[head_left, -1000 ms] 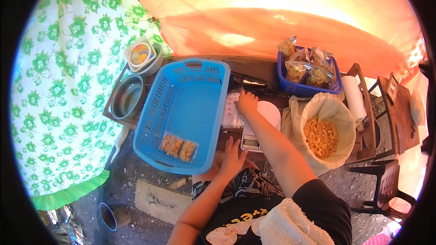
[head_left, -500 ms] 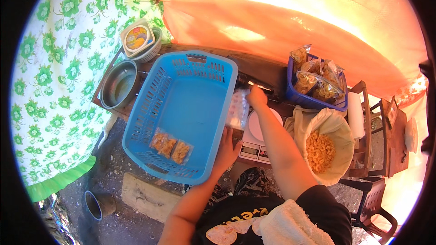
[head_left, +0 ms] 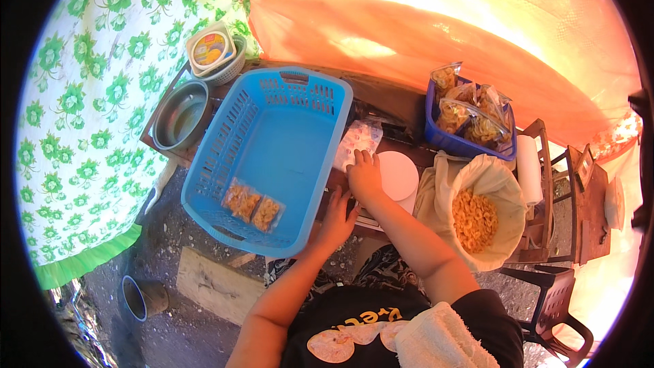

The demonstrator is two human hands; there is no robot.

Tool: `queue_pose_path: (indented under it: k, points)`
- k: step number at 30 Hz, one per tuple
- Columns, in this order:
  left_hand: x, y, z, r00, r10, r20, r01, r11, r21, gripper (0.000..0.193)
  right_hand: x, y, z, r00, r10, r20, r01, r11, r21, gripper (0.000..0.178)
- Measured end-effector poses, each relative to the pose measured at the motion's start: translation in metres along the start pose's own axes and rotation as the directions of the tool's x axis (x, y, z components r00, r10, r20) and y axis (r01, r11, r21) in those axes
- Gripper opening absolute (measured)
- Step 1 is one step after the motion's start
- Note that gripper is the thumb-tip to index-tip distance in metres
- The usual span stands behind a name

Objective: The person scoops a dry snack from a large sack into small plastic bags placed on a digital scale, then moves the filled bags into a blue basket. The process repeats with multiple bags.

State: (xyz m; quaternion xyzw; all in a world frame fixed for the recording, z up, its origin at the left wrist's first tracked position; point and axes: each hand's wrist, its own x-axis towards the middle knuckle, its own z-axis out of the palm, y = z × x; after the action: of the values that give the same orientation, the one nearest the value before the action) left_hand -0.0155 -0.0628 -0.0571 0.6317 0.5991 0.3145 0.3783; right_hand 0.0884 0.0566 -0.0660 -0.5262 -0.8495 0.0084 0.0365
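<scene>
My right hand [head_left: 366, 176] reaches over the near edge of a printed clear plastic pack [head_left: 359, 142], fingers slightly apart and touching it. Close by, my left hand [head_left: 336, 220] lies against the right side of a large blue plastic basket [head_left: 262, 138], its fingers stretched out and holding nothing. Inside the basket, near its front end, sit small clear packets of orange-brown snacks [head_left: 243, 203]. A round white plate tops the kitchen scale [head_left: 398, 176] beside my right hand; my forearm partly covers the scale.
Right of the scale stands a cloth-lined container [head_left: 512, 215] of curly orange snacks [head_left: 475, 220]. Behind it is a dark blue basket [head_left: 436, 133] with filled bags. A metal pot [head_left: 178, 119] sits at left, a paper roll [head_left: 529, 174] and dark chair [head_left: 553, 300] at right.
My right hand has come back toward me, from the pack's far right side to its near edge. My left hand has shifted slightly down. The view has moved a little.
</scene>
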Motion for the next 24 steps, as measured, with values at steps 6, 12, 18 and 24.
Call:
queue_pose_path:
  k: [6,12,18,24]
  points:
    - [-0.019,0.012,-0.001,0.997,0.073,-0.014,-0.072,0.995,0.063,0.050,0.005,-0.004,0.027,0.954,0.056,-0.295,-0.100,0.986,-0.135,0.023]
    - [-0.038,0.021,-0.015,0.991,0.097,-0.096,-0.098,0.995,-0.009,0.045,-0.009,-0.007,-0.005,0.992,0.022,-0.127,-0.020,1.000,0.024,0.019]
    - [-0.039,0.027,-0.018,0.983,-0.160,0.085,0.181,0.816,-0.549,0.051,-0.057,0.024,-0.075,0.938,0.334,-0.091,-0.098,0.509,0.855,0.019]
    - [-0.014,0.082,-0.004,0.950,-0.103,0.296,0.307,0.107,-0.946,0.062,-0.149,0.070,-0.143,0.927,0.316,0.204,-0.048,-0.439,0.897,0.019]
